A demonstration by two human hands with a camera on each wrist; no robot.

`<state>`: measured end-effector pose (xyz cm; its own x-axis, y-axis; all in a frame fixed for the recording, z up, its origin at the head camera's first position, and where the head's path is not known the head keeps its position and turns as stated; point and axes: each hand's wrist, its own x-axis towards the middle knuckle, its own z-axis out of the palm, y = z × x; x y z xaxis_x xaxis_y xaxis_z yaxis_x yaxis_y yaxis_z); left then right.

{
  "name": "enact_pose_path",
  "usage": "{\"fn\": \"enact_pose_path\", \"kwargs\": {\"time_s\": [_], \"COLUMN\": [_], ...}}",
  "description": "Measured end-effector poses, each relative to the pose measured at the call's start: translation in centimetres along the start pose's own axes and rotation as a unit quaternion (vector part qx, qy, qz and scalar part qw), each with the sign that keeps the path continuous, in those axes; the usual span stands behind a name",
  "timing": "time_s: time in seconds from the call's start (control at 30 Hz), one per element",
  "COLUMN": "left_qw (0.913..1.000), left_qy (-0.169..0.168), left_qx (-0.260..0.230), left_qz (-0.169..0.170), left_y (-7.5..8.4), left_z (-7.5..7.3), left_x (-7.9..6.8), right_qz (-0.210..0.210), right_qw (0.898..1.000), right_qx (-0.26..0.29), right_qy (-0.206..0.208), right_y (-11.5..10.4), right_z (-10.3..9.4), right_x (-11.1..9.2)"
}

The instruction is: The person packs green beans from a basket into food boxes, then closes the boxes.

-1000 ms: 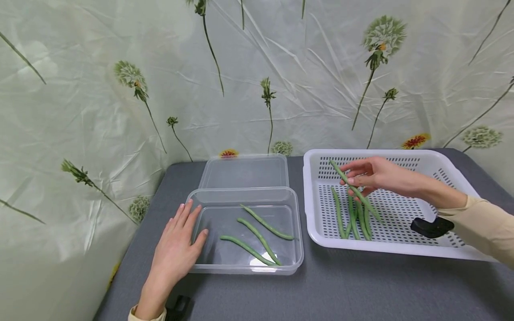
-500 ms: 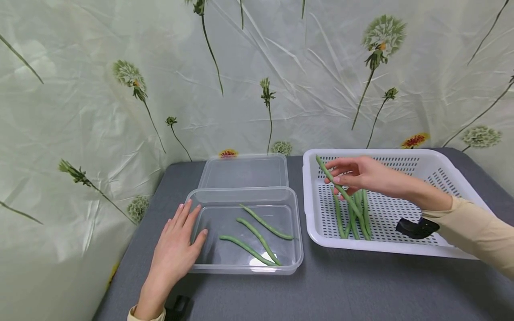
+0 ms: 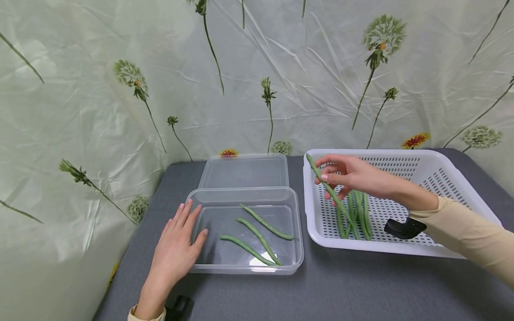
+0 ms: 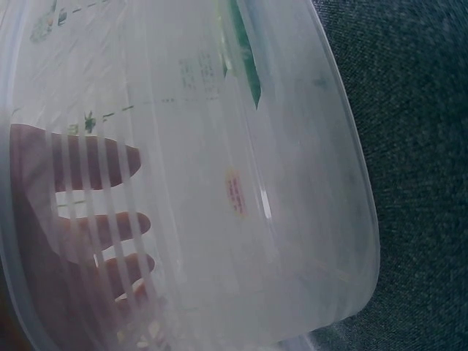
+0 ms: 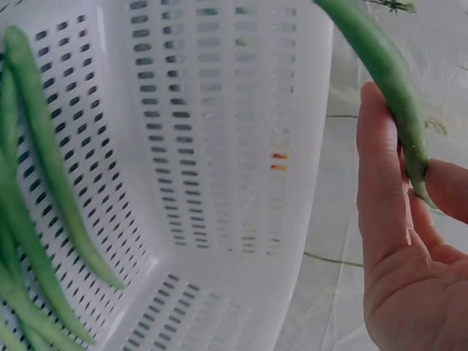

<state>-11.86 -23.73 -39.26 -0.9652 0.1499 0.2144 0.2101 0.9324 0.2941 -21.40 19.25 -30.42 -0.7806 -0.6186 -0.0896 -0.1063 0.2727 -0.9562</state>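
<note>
Left wrist: container [image 4: 314,219], blurred reddish patch [image 4: 235,193]

The table [image 3: 333,285] was dark grey, with a woven-looking surface. On it stood the box [image 3: 300,232], clear and open at the top. Directly behind the box lay the lid [image 3: 244,171], also clear; whether the two touched could not be told. Just right of the box, and apart from it, stood the basket [image 3: 361,245], white, perforated and wider. The grey spread in front of the box and to its left, and showed between it and the basket.
</note>
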Motion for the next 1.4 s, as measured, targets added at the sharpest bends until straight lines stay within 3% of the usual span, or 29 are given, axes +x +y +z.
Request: {"fn": "enact_pose_path", "kwargs": {"time_s": [0.3, 0.83, 1.07, 1.4], "left_qw": [1.0, 1.0, 1.0, 1.0], "left_qy": [-0.001, -0.001, 0.0, -0.005], "left_qx": [-0.002, -0.005, -0.006, -0.004], "left_qz": [-0.001, -0.002, -0.002, -0.004], "left_y": [0.1, 0.0, 0.1, 0.1], "left_z": [-0.1, -0.1, -0.2, -0.2], "left_x": [0.0, 0.0, -0.1, -0.1], "right_qz": [-0.011, -0.046, -0.06, -0.043], "right_qw": [0.999, 0.997, 0.996, 0.995], "right_qx": [0.027, 0.005, 0.006, 0.03], "right_qy": [-0.016, -0.056, -0.062, -0.089], "right_y": [-1.1, -3.5, -3.6, -3.2], "right_z": [1.0, 3.1, 4.6, 6.9], "right_x": [0.8, 2.8, 4.2, 6.5]}}
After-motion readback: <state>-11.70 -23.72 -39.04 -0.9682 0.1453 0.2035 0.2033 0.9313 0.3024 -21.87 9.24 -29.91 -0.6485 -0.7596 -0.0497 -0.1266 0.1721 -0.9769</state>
